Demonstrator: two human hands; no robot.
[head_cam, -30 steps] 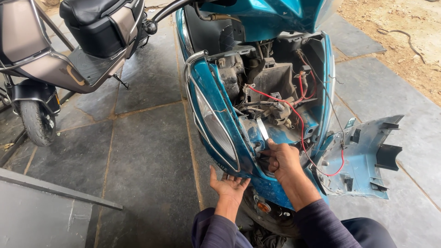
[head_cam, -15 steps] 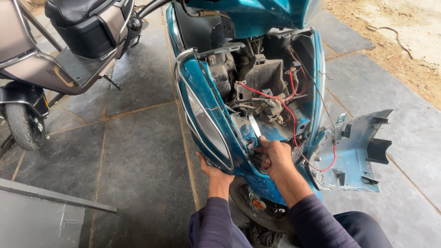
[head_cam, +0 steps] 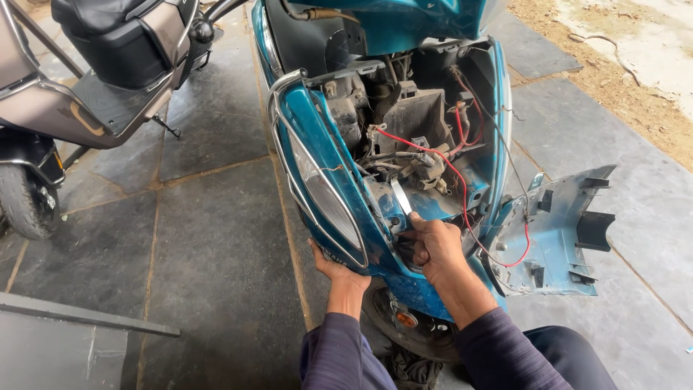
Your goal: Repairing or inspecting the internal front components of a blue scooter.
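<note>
Low at the opened teal scooter front, the right hand pinched a thin, stiff-looking metal tool by its base; the left hand cupped the smooth headlight panel underneath.

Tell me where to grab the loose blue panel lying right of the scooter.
Grip the blue panel by its bare upper right edge, coming from the right. It leans inner side up, the red wire loops over its left half, and clips stud the middle.
</note>
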